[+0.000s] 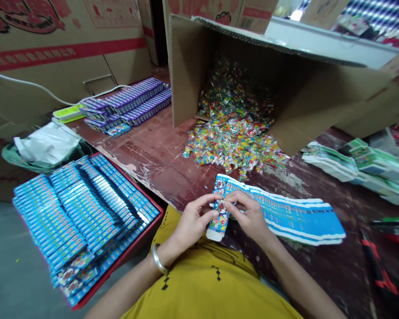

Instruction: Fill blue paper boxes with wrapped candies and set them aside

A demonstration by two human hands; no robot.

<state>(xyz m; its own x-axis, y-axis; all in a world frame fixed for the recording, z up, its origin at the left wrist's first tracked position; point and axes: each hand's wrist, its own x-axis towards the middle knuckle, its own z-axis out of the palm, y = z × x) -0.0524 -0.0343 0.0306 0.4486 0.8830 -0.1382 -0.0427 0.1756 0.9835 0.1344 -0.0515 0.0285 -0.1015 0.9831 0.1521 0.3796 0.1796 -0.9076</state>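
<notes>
My left hand point(191, 223) and my right hand point(249, 217) both pinch a small blue printed carton point(219, 219) between them, just above the near edge of the dark table point(159, 155). The carton is upright with its white end pointing toward me. A fanned row of flat blue cartons point(295, 215) lies on the table right behind my right hand. A silver bangle sits on my left wrist.
A tipped cardboard box point(286, 88) spills wrapped colourful candies point(234, 137) onto the table. A red tray point(153, 201) of finished blue boxes sits at my left. Purple boxes point(129, 104) lie at the back left, green-and-white flat cartons point(359, 166) at the right.
</notes>
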